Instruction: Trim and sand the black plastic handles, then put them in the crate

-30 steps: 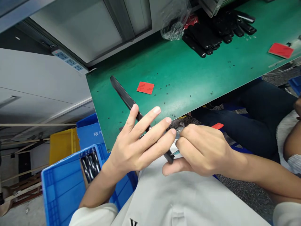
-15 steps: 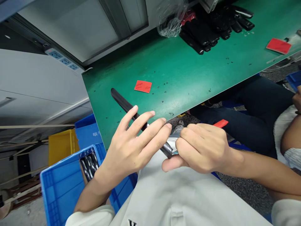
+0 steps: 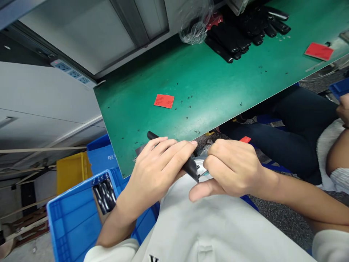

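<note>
fingers of left hand [image 3: 160, 163] curled over black strip [image 3: 188, 166]

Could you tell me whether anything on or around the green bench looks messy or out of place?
Small dark specks lie scattered over the green bench, near a lone red square. Otherwise nothing stands out.

A long, slim black plastic strip [image 3: 188, 166] with rounded ends lies slantwise in the fingers — far end up-left over the green bench edge, near end down-right, meeting a small red-handled tool [image 3: 245, 139], mostly hidden.
</note>
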